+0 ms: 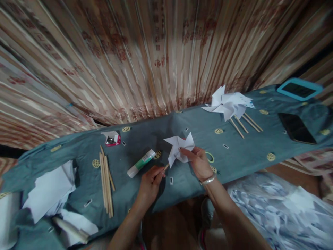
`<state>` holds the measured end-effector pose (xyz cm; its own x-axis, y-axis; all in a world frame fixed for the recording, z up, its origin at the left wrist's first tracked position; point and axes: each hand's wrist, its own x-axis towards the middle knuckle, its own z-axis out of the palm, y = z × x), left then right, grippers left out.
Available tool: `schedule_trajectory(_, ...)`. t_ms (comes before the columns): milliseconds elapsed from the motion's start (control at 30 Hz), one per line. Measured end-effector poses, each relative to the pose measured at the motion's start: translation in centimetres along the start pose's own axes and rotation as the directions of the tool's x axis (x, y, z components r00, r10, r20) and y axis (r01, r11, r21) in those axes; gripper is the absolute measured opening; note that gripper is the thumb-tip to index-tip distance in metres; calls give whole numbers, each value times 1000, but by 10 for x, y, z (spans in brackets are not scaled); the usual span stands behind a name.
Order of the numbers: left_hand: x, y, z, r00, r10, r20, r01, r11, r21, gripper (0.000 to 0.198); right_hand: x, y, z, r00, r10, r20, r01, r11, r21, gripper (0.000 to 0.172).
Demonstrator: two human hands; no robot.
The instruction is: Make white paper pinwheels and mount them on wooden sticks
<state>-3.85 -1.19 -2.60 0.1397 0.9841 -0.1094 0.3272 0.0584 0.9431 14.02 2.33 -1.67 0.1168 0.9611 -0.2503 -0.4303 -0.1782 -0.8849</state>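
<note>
paper pinwheel held up over the near middle of the table, between the two hands. right hand grips it, thumb on the front by the dark hub and fingers going behind the blades; bracelet on that wrist. left hand closed in a pinch on a wooden stick, whose upper part goes out of sight behind the pinwheel's lower left blade.

containers: small red-and-white box toward the back, flap up, open; a heap of shiny metal pins inside, too small to count. clear plastic bag low at right, beyond the table's near edge, bulky with loose white pieces, apparently paper. green-and-white tube, glue-stick shaped, lying slantwise just beside the left hand; contents cannot be told.

loose sticks in a bundle left of the tube. white paper sheets piled farther left. assembled pinwheels overlapping at back right, their sticks pointing toward the near edge. dark phone and blue-framed tablet at far right. all these table items on a grey-green cloth with yellow pineapple prints.
</note>
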Motion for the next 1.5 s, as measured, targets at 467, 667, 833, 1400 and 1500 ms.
schedule_trajectory(467, 7, 12, -7, 985, 145, -92, -130, 980, 151, 25, -9, -6, -3, 982, 160, 100, -165, 985, 48, 52)
schedule_trajectory(667, 8, 22, 7, 994, -95, -61, 68, 934, -352, 38, -15, -3, -1, 979, 147, 142, -140, 988, -58, 45)
schedule_trajectory(833, 13, 22, 15, 984, -151, 96, 179, 788, -590, 25, -17, 3, 4, 953, 196, 230, -196, 980, -21, 55)
schedule_trajectory(1400, 8, 24, 14, 962, -268, 56, 223, 647, -729, 21, -23, 4, 10, 923, 263, 282, -264, 964, -35, 47)
schedule_trajectory(1500, 6, 24, 15, 959, -274, 67, 233, 638, -734, 22, -26, 4, 10, 923, 255, 288, -255, 966, -36, 45)
